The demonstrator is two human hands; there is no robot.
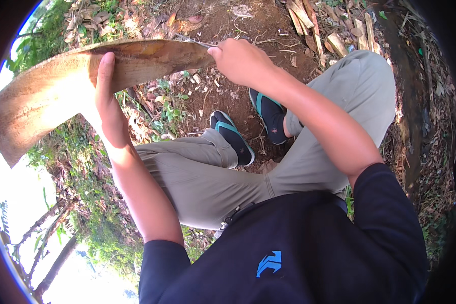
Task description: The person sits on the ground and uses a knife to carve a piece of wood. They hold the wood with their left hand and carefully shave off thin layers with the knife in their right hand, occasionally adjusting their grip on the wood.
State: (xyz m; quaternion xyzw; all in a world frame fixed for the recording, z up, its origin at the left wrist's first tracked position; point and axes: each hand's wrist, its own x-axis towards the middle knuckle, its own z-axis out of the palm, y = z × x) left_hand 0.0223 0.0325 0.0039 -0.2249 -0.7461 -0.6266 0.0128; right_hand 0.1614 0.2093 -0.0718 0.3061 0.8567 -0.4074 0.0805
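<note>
A long, pale brown wooden board [45,91] reaches from the far left edge to the middle, looking bent in this view. My left hand [105,88] grips it from below, the thumb lying on its face and the other fingers hidden behind. Sunlight glares on the wood beside that hand. At the board's narrow right end, my right hand [243,62] is closed in a fist. A thin, grey, blade-like tool [200,44] shows between this fist and the board's upper edge; its handle is hidden in the fist.
Below the hands are my bent knees and my feet in dark socks and sandals [231,138] on brown soil [213,20]. Split wood pieces [338,44] and dry leaves lie at the far right. Low green plants [169,109] grow beneath the board, and branches [55,263] stand at the lower left.
</note>
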